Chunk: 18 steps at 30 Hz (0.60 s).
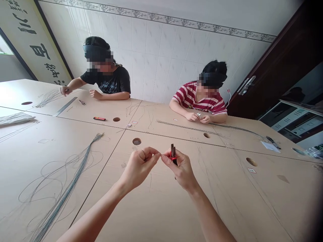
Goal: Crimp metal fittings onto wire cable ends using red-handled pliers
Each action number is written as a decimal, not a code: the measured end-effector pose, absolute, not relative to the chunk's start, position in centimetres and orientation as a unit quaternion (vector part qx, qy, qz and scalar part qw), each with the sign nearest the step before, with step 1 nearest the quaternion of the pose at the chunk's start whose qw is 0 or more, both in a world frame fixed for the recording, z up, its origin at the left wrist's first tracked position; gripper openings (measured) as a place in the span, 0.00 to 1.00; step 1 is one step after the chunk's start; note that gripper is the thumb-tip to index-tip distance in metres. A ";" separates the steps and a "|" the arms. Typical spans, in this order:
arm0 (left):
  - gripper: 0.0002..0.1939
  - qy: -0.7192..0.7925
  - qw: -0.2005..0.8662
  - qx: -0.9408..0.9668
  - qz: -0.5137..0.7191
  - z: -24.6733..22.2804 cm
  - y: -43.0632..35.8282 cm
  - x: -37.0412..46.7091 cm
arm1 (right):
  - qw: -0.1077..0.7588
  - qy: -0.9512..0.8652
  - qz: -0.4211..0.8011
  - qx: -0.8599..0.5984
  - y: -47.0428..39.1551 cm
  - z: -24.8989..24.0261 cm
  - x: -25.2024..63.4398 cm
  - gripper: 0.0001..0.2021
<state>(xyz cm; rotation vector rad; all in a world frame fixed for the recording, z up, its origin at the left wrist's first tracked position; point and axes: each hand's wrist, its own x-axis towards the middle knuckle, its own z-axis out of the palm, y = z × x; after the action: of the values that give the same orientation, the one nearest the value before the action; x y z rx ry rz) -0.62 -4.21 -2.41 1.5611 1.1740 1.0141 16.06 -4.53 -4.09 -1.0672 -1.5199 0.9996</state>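
My left hand (140, 164) pinches a thin cord (150, 181), whose loose end hangs down below the fingers. Its fingertips meet those of my right hand (182, 168), just over the table. A pair of pliers (173, 153) with dark jaws and red-and-black handles sits in my right hand, jaws pointing up. That hand's thumb and forefinger also pinch at the cord; any small part between the fingertips is too tiny to make out. On the left lies a bundle of grey-green cords (75, 179) with small metal ends gathered at its far tip.
Across the table (141, 215) sit two people, one in a black shirt (113, 82), one in a striped shirt (199, 97). A ruler (65, 107), a red-and-black box cutter (99, 118) and more cords (181, 127) lie before them. Round holes (136, 141) pierce the tabletop.
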 end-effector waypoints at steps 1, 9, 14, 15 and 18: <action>0.14 0.474 0.451 0.633 0.413 -2.4 -4.2 -0.6 | 0.496 -0.626 0.412 -0.438 -4.5 -4.1 16.0 0.12; 0.16 0.472 0.444 0.600 0.469 -2.7 -4.0 -1.0 | 0.511 -0.627 0.406 -0.426 -4.2 -3.7 15.7 0.12; 0.15 0.423 0.465 0.545 0.555 -2.4 -3.5 -1.6 | 0.512 -0.619 0.404 -0.438 -4.1 -3.9 16.2 0.12; 0.13 0.389 0.503 0.525 0.566 -2.2 -3.3 -2.0 | 0.513 -0.614 0.405 -0.443 -4.0 -4.0 16.3 0.12; 0.11 0.295 0.625 0.471 0.548 -1.3 -3.0 -3.8 | 0.524 -0.602 0.397 -0.452 -3.7 -4.2 17.0 0.11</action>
<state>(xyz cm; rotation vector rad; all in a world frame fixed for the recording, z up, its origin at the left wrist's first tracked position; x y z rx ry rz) -3.76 -2.95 -1.31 1.0811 0.6774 1.2584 16.98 -3.69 -4.23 -1.0815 -1.4414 0.9511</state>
